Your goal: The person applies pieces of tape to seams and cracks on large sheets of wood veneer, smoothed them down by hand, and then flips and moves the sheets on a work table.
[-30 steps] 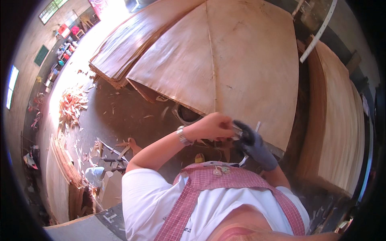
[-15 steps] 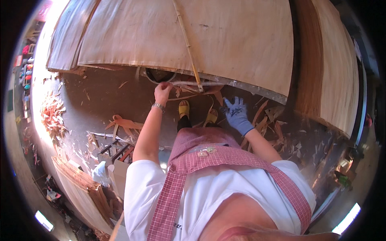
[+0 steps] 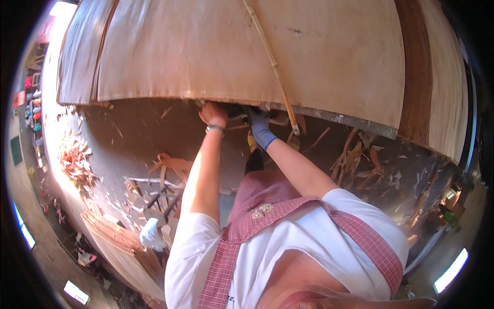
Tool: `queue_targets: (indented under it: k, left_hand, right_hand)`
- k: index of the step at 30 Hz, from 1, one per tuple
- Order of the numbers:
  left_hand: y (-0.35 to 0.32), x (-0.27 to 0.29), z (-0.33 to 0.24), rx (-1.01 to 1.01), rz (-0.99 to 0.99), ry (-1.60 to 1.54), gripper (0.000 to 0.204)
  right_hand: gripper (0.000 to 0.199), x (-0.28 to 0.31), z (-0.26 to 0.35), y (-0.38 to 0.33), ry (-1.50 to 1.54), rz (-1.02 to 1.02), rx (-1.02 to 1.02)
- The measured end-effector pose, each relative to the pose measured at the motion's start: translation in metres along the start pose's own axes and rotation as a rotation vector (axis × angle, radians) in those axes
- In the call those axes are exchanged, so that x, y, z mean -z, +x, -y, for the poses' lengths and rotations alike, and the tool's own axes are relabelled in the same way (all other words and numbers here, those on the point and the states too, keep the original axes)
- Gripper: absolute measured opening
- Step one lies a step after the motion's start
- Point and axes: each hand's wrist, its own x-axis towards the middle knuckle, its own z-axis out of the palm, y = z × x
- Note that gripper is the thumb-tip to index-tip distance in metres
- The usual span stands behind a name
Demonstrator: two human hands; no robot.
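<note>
A broad stack of thin pale wood sheets [image 3: 247, 62] spreads in front of me. At its near edge, my bare left hand [image 3: 212, 114], with a band on the wrist, is closed; whatever it holds is hidden. Just to its right is my right hand [image 3: 259, 122] in a blue work glove, its fingers in shadow at the sheet edge and not readable. A long bamboo stick [image 3: 272, 59] lies across the top sheet, its near end sticking out past the edge, right of my gloved hand.
Torn veneer strips [image 3: 175, 164] and further wood scraps [image 3: 355, 157] litter the floor [image 3: 139, 131] on both sides. Another sheet stack [image 3: 447, 77] stands at the right. A lower wood pile [image 3: 116, 237] lies at near left, beside a pale crumpled bag [image 3: 152, 234].
My right hand moved left and in to the sheet edge, beside my left hand. The pale strip at my left hand is now out of sight. The view shifted, with the stick appearing farther right.
</note>
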Motion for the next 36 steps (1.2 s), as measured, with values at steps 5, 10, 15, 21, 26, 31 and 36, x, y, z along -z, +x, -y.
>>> queue_targets:
  k: [5,10,15,21,26,31,36]
  left_hand:
    - [0.024,0.075,0.075,0.024,0.117,0.343,0.023]
    - [-0.062,0.212,0.446,0.278,-0.689,0.601,0.019]
    - [-0.126,0.209,0.402,0.58,-0.279,0.313,0.025]
    - [-0.234,0.059,0.014,-0.155,0.365,-0.269,0.024]
    - [-0.338,0.038,-0.208,-0.444,0.463,-0.636,0.022]
    - [-0.409,0.058,-0.374,-0.456,0.487,-0.984,0.028]
    - [-0.403,0.135,-0.5,-0.405,0.347,-1.01,0.021]
  right_hand:
    - [0.053,-0.013,-0.044,0.018,-0.942,-0.035,0.2]
    - [0.06,-0.023,-0.023,0.024,-0.708,0.007,0.313]
    - [0.043,0.042,-0.023,-0.004,0.074,0.22,0.013]
    - [0.035,0.194,-0.075,-0.118,0.276,0.627,0.244]
    - [0.039,0.368,-0.126,-0.162,0.571,0.673,0.069]
    - [0.025,0.571,-0.172,-0.166,0.518,0.688,-0.079]
    - [0.028,0.719,-0.284,-0.133,0.529,0.522,0.051]
